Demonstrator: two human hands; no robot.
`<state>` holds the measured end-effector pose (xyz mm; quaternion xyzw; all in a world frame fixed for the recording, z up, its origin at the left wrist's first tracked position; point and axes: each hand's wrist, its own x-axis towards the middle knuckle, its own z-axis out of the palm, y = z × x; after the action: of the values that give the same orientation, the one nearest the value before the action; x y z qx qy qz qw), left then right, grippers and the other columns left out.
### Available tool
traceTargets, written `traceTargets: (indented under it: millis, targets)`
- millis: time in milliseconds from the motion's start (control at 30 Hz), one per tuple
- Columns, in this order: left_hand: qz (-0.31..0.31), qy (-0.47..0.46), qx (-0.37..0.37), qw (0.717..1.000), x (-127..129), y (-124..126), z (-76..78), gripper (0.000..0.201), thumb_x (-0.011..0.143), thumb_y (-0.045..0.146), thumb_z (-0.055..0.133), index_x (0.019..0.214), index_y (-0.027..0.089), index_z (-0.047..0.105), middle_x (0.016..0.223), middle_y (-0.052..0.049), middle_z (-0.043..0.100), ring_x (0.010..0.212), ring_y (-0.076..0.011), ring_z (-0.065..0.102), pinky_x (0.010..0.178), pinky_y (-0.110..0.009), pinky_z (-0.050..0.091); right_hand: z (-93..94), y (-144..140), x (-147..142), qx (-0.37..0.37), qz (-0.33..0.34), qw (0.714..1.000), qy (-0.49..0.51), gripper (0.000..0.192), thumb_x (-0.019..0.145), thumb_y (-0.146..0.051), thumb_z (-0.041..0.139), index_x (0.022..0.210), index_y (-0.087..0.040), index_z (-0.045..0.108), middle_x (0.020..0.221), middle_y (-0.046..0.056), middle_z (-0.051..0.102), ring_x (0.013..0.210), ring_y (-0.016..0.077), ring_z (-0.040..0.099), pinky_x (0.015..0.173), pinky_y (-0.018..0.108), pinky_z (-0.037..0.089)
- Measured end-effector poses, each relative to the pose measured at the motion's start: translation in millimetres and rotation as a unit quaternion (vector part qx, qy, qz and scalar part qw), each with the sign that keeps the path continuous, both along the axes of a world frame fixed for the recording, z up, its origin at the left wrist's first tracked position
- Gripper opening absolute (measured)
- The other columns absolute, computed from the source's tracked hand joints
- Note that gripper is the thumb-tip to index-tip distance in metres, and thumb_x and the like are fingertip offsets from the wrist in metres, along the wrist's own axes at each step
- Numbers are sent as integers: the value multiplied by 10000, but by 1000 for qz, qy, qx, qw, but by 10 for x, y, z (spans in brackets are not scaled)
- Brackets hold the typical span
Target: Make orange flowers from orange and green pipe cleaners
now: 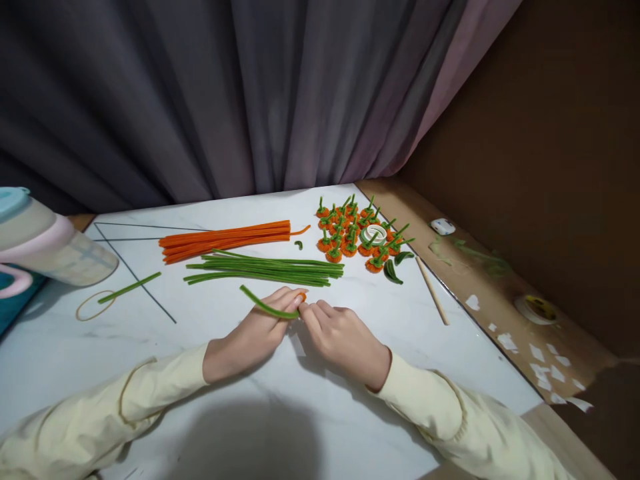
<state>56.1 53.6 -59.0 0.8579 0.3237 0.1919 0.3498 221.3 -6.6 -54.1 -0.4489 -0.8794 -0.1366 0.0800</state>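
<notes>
Hands (255, 333) (343, 337) (two) hold one green pipe cleaner (267, 309).

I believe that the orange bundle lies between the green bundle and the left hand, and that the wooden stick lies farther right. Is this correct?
Not quite: the head view shows the green bundle between the orange bundle and the left hand. The wooden stick does lie farther right.

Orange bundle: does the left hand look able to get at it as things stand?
Probably, by reaching over the green bundle, which lies low between the left hand and the orange bundle; but that hand is occupied with a green strip.
</notes>
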Motion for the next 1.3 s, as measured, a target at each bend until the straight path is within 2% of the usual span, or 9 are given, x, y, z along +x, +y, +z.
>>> traceTargets:
  millis: [300, 533, 633, 833, 967, 1033, 1067, 1200, 1300]
  targets:
    - [-25, -18, 84, 996, 38, 10, 43, 286, 895, 129, 265, 735, 187, 495, 745, -38, 565, 697, -167, 543, 678, -278, 494, -149, 66, 75, -141, -6, 963, 231, 93, 929, -127, 360, 881, -182, 417, 683, 10, 578, 549, 135, 513, 478, 237, 298]
    - [-34, -65, 129, 989, 21, -48, -78, 250, 907, 69, 291, 934, 167, 520, 914, -68, 584, 893, -179, 566, 797, -294, 506, -103, 64, 48, -232, -28, 886, 401, 160, 934, -181, 336, 802, -197, 425, 612, -13, 537, 502, 122, 492, 508, 227, 349]
    - [-34, -83, 150, 985, -1, -72, -146, 329, 905, 54, 316, 1172, 160, 475, 1102, -106, 560, 1089, -202, 521, 935, -346, 472, -57, 67, 11, -322, -59, 802, 500, 246, 942, -268, 367, 721, -193, 445, 552, -39, 511, 419, 91, 482, 477, 208, 381]
    - [-45, -94, 135, 985, -24, -88, -231, 508, 894, 32, 313, 1381, 174, 331, 1196, -140, 526, 1140, -220, 501, 977, -375, 454, -25, 72, -74, -473, -91, 552, 681, 346, 882, -441, 480, 655, -181, 457, 441, -69, 480, 301, 72, 427, 336, 184, 374]
    - [-35, -101, 101, 989, -3, -75, -205, 465, 937, 123, 313, 1401, 155, 323, 1225, -147, 533, 1151, -225, 501, 980, -373, 444, -18, 113, -63, -504, -83, 471, 720, 333, 814, -443, 581, 655, -167, 482, 508, -47, 533, 327, 62, 422, 316, 183, 396]
    - [-6, -93, 35, 995, 15, -63, -135, 423, 960, 215, 324, 1375, 155, 380, 1252, -134, 532, 1159, -218, 502, 996, -358, 427, -32, 133, -36, -504, -80, 488, 708, 342, 829, -456, 557, 660, -169, 478, 531, -40, 542, 326, 64, 419, 309, 192, 397]
    - [11, -89, -8, 996, 23, -54, -91, 409, 963, 263, 335, 1349, 160, 423, 1268, -123, 531, 1169, -217, 499, 1007, -352, 415, -43, 139, -17, -488, -85, 524, 693, 340, 850, -459, 528, 676, -171, 481, 525, -43, 536, 318, 66, 414, 310, 196, 392]
    - [68, -104, -193, 973, 44, 10, 53, 371, 933, 377, 407, 1203, 184, 573, 1195, -81, 607, 1170, -234, 501, 1016, -371, 393, -76, 150, 105, -211, -117, 779, 579, 181, 915, -331, 467, 872, -173, 544, 683, 17, 616, 526, 130, 561, 507, 261, 492]
    - [78, -140, -276, 948, 55, 69, 89, 295, 898, 371, 465, 1033, 177, 641, 1092, -79, 653, 1111, -240, 528, 1004, -378, 381, -57, 172, 212, 22, -33, 900, 434, 187, 904, -162, 460, 1073, -164, 541, 1096, 132, 615, 1030, 232, 554, 855, 399, 472]
